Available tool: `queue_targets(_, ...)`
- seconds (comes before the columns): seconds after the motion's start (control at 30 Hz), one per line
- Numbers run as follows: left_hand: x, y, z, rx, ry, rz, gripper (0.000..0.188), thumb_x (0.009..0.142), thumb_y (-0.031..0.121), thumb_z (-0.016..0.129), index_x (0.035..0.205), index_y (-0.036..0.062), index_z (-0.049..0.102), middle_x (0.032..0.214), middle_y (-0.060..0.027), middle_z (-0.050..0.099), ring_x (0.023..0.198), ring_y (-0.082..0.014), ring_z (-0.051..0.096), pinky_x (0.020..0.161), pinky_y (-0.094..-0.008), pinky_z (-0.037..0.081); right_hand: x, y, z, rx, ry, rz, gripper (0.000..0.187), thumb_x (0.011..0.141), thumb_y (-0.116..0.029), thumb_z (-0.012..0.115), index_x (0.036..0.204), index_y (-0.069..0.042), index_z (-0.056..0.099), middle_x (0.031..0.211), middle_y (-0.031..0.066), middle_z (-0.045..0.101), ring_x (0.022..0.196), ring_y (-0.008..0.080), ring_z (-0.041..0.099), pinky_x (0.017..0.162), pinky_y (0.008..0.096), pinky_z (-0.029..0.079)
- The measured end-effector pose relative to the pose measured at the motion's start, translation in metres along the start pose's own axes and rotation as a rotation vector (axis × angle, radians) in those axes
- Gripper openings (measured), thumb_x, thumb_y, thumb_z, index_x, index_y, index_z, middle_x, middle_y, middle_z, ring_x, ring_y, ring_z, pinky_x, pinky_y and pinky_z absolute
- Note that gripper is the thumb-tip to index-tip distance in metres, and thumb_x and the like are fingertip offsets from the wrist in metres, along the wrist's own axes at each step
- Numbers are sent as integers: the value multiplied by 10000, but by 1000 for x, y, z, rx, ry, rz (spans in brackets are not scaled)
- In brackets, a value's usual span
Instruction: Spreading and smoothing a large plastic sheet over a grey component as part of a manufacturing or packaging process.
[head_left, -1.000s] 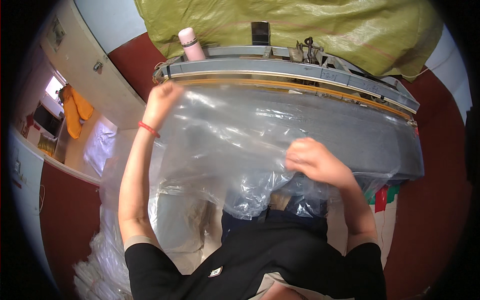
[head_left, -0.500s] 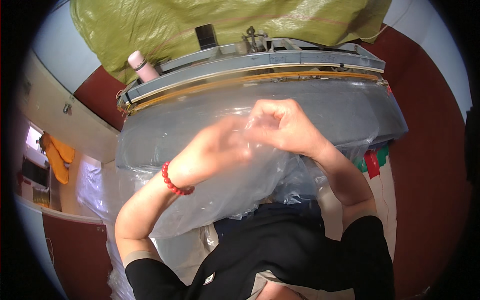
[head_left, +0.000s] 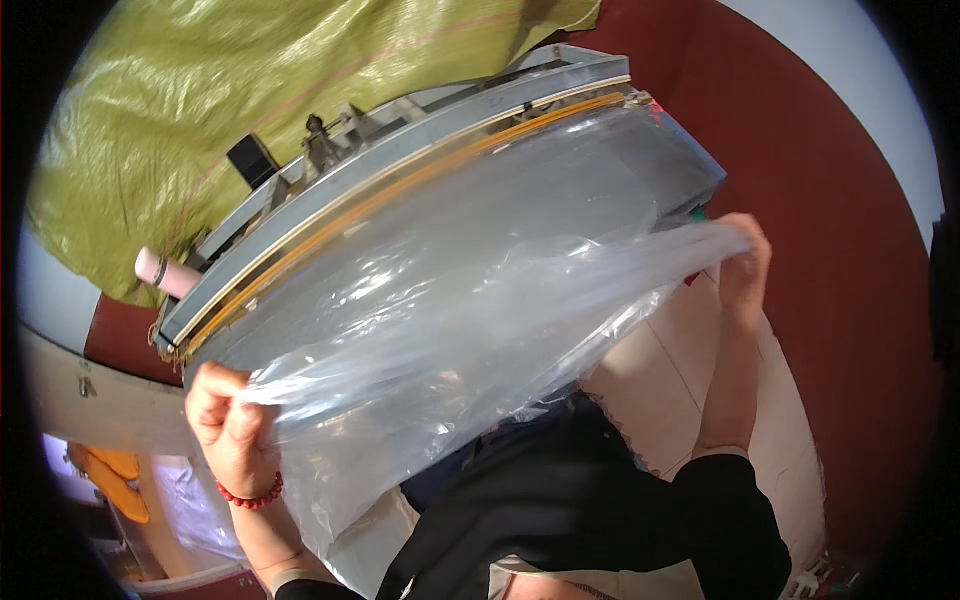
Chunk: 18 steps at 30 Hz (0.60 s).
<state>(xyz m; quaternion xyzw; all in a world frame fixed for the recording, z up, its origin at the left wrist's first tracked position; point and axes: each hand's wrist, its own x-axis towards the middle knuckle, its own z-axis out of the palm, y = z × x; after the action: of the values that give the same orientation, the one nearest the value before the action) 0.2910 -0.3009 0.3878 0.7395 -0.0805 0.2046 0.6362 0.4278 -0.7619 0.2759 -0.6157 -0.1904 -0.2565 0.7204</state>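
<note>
A large sheet of clear plastic film (head_left: pixel 480 310) stretches between my two hands, wrinkled and shiny. At the left, my left hand (head_left: pixel 232 420) pinches one gathered end of it; a red bead bracelet circles that wrist. My right hand (head_left: pixel 745 262), slightly blurred, is closed around the opposite end, higher up at the right. The film's near side hangs down toward my lap. Beyond it lies the grey work surface (head_left: pixel 590 150) of a long machine, partly seen through the film.
Along the machine's far side runs a grey metal frame (head_left: pixel 400 145) with an orange strip (head_left: pixel 420 178). A pink bottle (head_left: pixel 165 272) and a black rectangular object (head_left: pixel 252 161) stand by it. Behind hangs a yellow-green woven sheet (head_left: pixel 250 80). A cabinet (head_left: pixel 60 370) is at the left.
My hands were close together at the middle, bunching the film. Now they are wide apart, with the film pulled out between them. My view has turned, so the machine looks tilted.
</note>
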Motion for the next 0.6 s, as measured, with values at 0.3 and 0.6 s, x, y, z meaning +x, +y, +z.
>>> queue_targets(0.3,106,-192,49,299,-169,-389,139,832,162,553,731,66,554,561,78,425,473,-13,337,426,-174,255,61,120,-57,-671,196,251,245,757,-256,600,729,-13,596,621,28,528,592,93,465,526,257,364)
queue_targets(0.6,90,-240,40,112,-116,-574,92,820,136,573,748,78,563,575,92,442,461,-1,313,411,-172,216,20,121,-57,-624,86,718,233,764,-186,598,632,-2,541,535,9,492,504,66,433,470,223,333)
